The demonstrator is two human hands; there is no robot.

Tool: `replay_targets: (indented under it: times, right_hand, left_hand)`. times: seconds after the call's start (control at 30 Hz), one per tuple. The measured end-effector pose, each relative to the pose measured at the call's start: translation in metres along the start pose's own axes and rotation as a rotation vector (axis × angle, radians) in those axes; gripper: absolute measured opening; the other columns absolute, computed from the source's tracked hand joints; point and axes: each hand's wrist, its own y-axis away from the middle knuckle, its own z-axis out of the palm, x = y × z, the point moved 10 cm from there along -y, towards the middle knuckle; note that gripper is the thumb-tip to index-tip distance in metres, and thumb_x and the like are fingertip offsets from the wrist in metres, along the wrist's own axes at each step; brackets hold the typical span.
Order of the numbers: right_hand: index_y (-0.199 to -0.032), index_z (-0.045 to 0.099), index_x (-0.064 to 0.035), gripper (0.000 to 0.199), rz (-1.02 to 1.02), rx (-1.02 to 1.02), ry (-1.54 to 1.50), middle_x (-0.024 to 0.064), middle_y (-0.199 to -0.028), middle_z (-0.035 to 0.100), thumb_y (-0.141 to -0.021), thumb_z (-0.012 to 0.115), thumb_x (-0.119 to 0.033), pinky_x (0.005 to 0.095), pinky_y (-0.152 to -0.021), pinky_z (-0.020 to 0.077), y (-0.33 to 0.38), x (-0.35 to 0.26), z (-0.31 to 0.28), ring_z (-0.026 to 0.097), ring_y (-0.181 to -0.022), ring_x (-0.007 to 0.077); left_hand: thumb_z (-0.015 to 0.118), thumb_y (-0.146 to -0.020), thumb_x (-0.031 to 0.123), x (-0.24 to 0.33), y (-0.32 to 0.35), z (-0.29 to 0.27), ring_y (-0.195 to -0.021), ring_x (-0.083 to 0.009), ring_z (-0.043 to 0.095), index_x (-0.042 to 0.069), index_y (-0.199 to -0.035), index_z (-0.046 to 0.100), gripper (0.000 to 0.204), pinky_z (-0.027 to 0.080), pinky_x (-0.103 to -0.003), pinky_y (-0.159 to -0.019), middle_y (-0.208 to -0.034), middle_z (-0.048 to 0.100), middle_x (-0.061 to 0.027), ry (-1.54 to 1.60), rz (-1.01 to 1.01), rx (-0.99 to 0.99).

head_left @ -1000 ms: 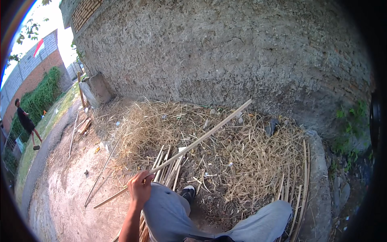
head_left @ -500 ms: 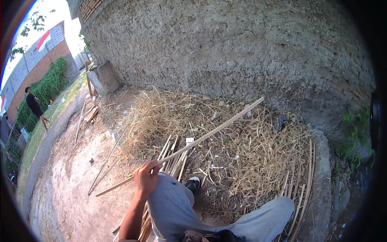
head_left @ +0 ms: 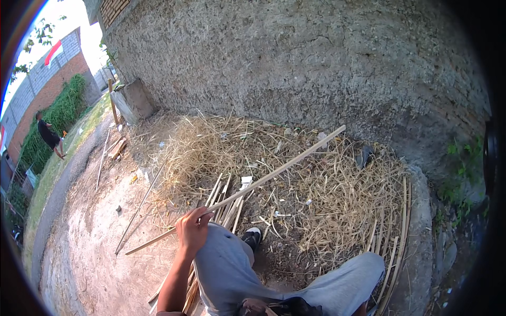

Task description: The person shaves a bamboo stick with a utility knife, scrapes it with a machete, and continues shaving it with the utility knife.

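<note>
My left hand (head_left: 192, 229) is closed around a long, pale bamboo strip (head_left: 284, 169), near its lower end and just above my left knee. The strip slants up to the right, over the straw-like shavings, with its far tip in front of the wall. Of my right arm, only a small patch of skin (head_left: 361, 309) shows at the lower edge beside my right knee; its fingers are hidden. More strips (head_left: 227, 210) lie in a bundle by my left foot, partly behind my leg. Others (head_left: 403, 237) lie along the right side.
A rough grey wall (head_left: 274, 68) rises ahead, with dry shavings (head_left: 200, 152) heaped along its base. A thin pole (head_left: 139, 210) lies on the ground to the left. On the far left, another person (head_left: 47, 134) stands beside a path. A low concrete edge (head_left: 420, 210) runs along the right.
My left hand and the strip stay almost in place. A bit of my right arm has appeared by my right knee. The distant person has shifted slightly, and the view has tilted a little.
</note>
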Motion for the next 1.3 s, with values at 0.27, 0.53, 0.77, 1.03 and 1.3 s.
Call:
replay_targets:
  times: [0.27,0.53,0.77,1.03,1.3]
  right_hand:
    - [-0.093,0.067,0.0026,0.022,-0.186,0.606,-1.175,0.0046,-0.090,0.066,-0.085,0.074,-0.017,0.0277,-0.071,0.0487,-0.108,0.000,-0.202,0.059,-0.079,0.0116]
    - [-0.098,0.069,-0.0110,0.016,-0.284,0.413,-1.683,-0.0087,-0.072,0.054,-0.086,0.073,-0.021,0.0183,-0.054,0.0320,-0.073,-0.159,-0.386,0.044,-0.065,-0.0003]
    - [-0.093,0.069,-0.0079,0.015,-0.524,-0.187,-1.809,-0.0058,-0.075,0.060,-0.086,0.071,-0.021,0.0208,-0.061,0.0384,0.056,-0.325,-0.384,0.050,-0.068,0.0033]
    - [-0.102,0.062,-0.0103,0.016,-0.279,-0.650,-1.843,-0.0024,-0.082,0.059,-0.094,0.060,-0.024,0.0245,-0.062,0.0425,0.091,-0.371,-0.259,0.054,-0.069,0.0094]
    - [-0.109,0.057,-0.0074,0.026,-0.160,-0.914,-1.816,-0.0004,-0.078,0.049,-0.099,0.050,-0.030,0.0241,-0.046,0.0381,0.108,-0.366,-0.253,0.045,-0.056,0.0097]
  left_hand:
    - [0.073,-0.080,0.021,0.006,0.002,-0.001,-0.073,-0.0312,0.067,0.006,-0.093,0.071,0.019,0.050,-0.039,-0.065,-0.086,0.070,-0.0108,-0.003,-0.010,0.002]
    - [0.071,-0.081,0.020,0.031,-0.003,0.008,-0.071,-0.0313,0.065,0.008,-0.090,0.069,0.015,0.048,-0.040,-0.065,-0.081,0.068,-0.0094,-0.025,0.040,-0.026]
    - [0.071,-0.080,0.017,0.029,0.000,0.003,-0.071,-0.0315,0.064,0.009,-0.090,0.069,0.013,0.048,-0.040,-0.064,-0.080,0.067,-0.0100,0.010,0.032,0.002]
    - [0.071,-0.081,0.017,0.035,0.001,-0.004,-0.067,-0.0327,0.064,0.007,-0.091,0.068,0.014,0.047,-0.039,-0.059,-0.079,0.067,-0.0119,0.000,0.080,0.070]
    - [0.070,-0.087,0.026,0.072,-0.003,0.031,-0.056,-0.0136,0.054,0.000,-0.090,0.069,0.026,0.041,-0.030,-0.053,-0.064,0.061,-0.0065,0.258,-0.184,-0.597]
